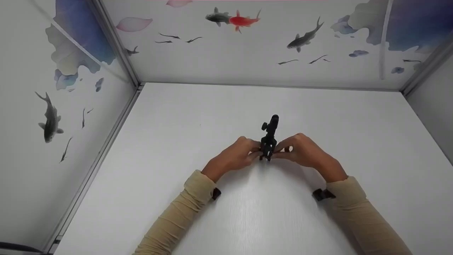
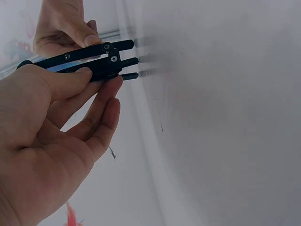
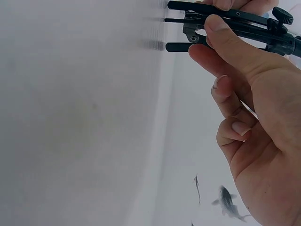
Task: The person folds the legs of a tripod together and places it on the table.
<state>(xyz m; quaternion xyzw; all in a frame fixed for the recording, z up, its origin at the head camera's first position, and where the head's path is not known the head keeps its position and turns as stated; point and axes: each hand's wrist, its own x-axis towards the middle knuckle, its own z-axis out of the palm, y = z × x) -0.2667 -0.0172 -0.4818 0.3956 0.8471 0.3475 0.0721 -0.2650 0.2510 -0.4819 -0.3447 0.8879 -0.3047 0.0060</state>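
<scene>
A small black tripod [image 1: 271, 132] stands nearly upright over the white table, a knob [image 1: 264, 126] on one side of its upper part. My left hand [image 1: 239, 154] pinches its lower part from the left. From the other side my right hand [image 1: 306, 152] grips it between thumb and forefinger. The left wrist view shows the tripod's three leg ends [image 2: 128, 62] close together, pointing at the tabletop. In the right wrist view, the right thumb [image 3: 230, 40] lies along the legs, with the other fingers curled below. Whether the feet touch the table is hard to tell.
The white tabletop [image 1: 170, 124] runs to a back wall [image 1: 226, 63] printed with fish and petals. A similar panel [image 1: 21, 117] rises on the left, and another wall [image 1: 435, 78] stands at right. Dark wrist devices [image 1: 322, 194] sit by the cuffs.
</scene>
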